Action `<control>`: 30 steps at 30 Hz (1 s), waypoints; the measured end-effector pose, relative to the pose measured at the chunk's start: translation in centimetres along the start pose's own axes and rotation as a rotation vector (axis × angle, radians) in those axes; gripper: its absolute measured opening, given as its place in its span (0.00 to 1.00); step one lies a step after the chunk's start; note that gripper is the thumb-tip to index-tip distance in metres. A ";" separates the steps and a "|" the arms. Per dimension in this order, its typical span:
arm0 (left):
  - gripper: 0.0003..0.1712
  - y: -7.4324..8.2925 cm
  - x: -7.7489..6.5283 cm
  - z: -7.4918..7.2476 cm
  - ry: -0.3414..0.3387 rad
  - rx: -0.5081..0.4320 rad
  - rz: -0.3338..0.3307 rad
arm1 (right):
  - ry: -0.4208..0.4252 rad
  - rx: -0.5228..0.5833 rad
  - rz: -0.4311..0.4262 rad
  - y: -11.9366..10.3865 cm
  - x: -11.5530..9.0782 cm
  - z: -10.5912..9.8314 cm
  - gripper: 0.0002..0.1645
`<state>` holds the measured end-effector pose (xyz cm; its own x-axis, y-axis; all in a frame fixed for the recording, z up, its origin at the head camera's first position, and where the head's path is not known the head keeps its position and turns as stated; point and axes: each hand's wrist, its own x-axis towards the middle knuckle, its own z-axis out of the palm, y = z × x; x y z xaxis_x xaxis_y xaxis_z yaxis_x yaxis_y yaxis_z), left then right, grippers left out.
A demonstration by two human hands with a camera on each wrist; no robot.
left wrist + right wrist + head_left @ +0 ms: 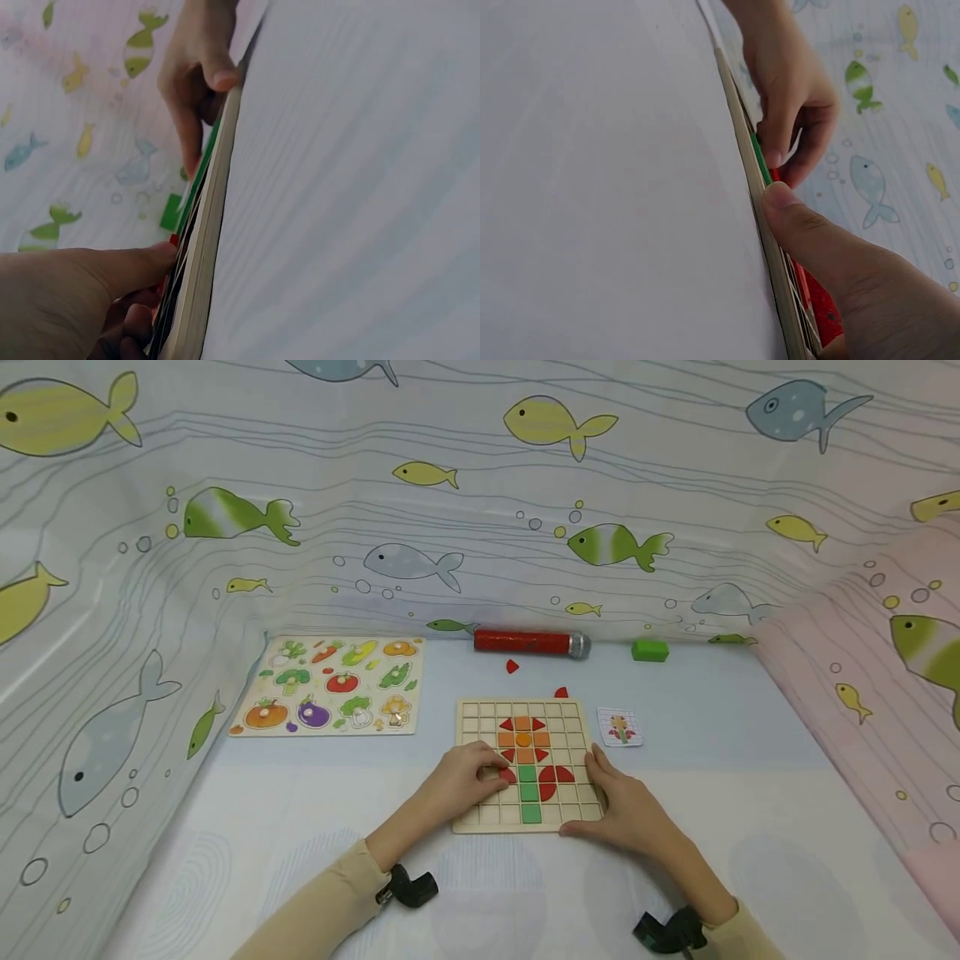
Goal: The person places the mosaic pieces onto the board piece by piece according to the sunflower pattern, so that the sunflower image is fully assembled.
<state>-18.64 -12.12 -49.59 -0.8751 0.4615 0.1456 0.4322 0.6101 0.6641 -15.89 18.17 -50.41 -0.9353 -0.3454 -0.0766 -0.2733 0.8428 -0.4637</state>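
Observation:
A wooden grid board [487,814] lies in the middle of the head view. Set in its squares are orange tiles [542,740], a round orange piece [522,739], green square tiles [531,813], small red triangles [537,724] and red quarter-circle pieces [565,774]. Over the board's left half, my left hand [468,781] pinches a red quarter-circle piece [507,775] between thumb and fingers, left of the green column. My right hand [626,802] holds the board's near right corner, its thumb [810,217] along the front edge and its fingers on the right side.
Right of the board lies a small picture card [620,727] with a flower pattern. Behind it are two loose red pieces [512,667], a red microphone-shaped tube [521,642] and a green block [649,651]. A vegetable puzzle board [348,656] lies left. Fish-print sheeting [480,510] surrounds the table.

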 end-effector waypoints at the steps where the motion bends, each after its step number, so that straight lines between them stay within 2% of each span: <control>1: 0.12 0.0 0.1 -0.1 0.001 -0.003 -0.001 | 0.000 0.000 0.000 0.0 0.0 -0.1 0.82; 6: 0.12 0.1 0.5 -0.2 -0.003 -0.014 -0.013 | 0.002 -0.004 0.003 -0.1 0.2 -0.4 0.82; 12: 0.13 0.1 0.3 -0.1 -0.017 -0.028 -0.034 | 0.001 0.000 0.006 0.0 0.1 -0.4 0.82; 22: 0.12 -0.2 -0.7 0.7 -0.006 -0.040 -0.026 | -0.010 0.005 0.003 -0.1 -0.5 0.3 0.82; 30: 0.11 0.2 -0.3 0.4 0.005 -0.024 -0.014 | 0.009 -0.004 0.001 -0.1 -0.3 -0.2 0.81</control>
<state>-18.20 -11.87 -49.75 -0.8821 0.4497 0.1403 0.4150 0.6009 0.6832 -15.62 18.24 -50.19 -0.9377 -0.3404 -0.0689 -0.2729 0.8449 -0.4601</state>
